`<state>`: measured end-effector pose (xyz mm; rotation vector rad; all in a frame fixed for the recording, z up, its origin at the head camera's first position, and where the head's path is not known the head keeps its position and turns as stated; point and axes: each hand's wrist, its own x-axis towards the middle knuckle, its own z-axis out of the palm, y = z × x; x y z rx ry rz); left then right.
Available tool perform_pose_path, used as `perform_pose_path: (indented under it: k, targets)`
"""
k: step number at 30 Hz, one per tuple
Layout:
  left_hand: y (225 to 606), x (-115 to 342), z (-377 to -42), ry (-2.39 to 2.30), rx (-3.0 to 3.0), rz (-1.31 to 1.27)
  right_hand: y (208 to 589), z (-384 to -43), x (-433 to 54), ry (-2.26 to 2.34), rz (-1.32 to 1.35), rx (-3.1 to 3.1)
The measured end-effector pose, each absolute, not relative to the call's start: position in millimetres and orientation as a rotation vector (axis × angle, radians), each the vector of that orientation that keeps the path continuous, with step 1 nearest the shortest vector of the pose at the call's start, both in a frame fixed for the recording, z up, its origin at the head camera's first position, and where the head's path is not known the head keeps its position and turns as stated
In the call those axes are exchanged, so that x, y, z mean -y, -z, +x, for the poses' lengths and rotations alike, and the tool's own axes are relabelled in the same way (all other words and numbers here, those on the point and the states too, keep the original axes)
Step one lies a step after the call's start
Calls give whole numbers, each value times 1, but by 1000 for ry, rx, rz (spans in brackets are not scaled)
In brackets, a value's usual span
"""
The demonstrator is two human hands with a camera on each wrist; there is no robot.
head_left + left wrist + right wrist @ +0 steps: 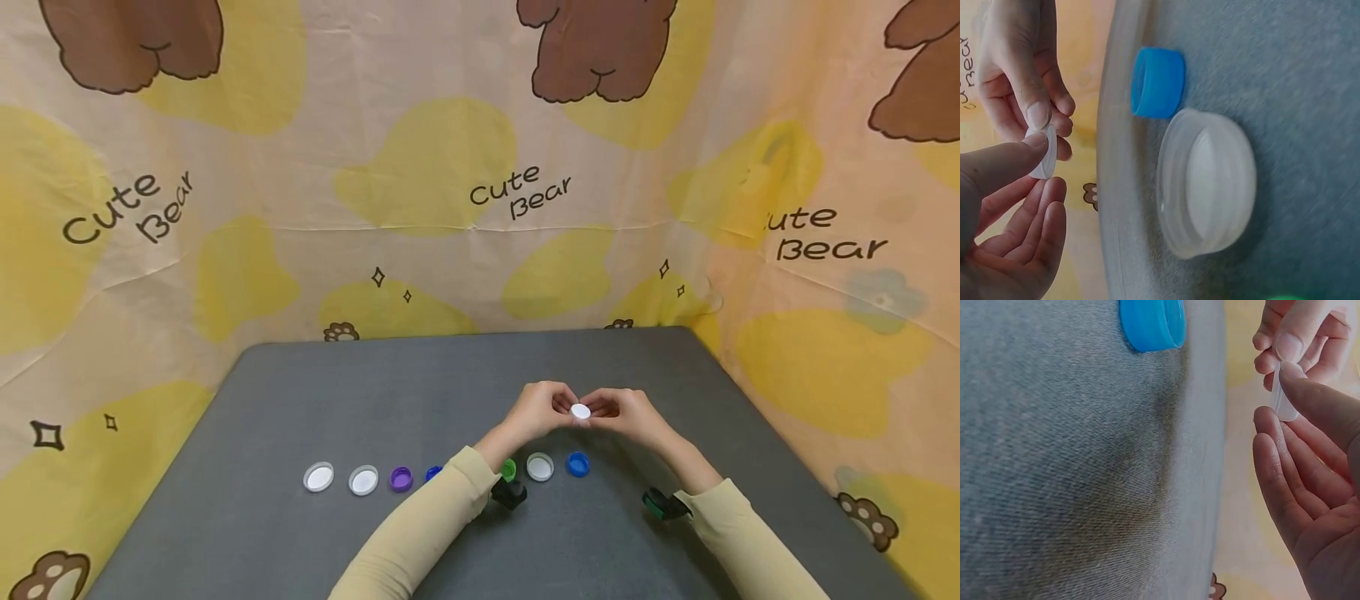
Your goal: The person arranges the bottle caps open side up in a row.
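A small white bottle cap is held up over the far part of the table, between both hands. My left hand pinches it from one side; my right hand pinches it from the other. Both wrist views show the thumbs on the cap, with fingertips behind or below its edge. Nearest the hands on the table are a blue cap and a translucent cap with a white inside. A green cap sits partly hidden behind the left wrist.
Farther left in the row are another blue cap, half covered by the left sleeve, a purple cap and two white caps. They lie on a grey table. A printed curtain rises behind the table and along its sides.
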<state>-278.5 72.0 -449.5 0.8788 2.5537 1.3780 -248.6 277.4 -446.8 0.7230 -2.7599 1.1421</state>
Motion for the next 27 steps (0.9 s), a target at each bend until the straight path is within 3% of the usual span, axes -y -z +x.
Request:
perform_pose_path:
  k: [27]
  targets:
    - [465, -87, -260, -1352, -2521, 967, 458, -230, -307, -1431, 778, 2817]
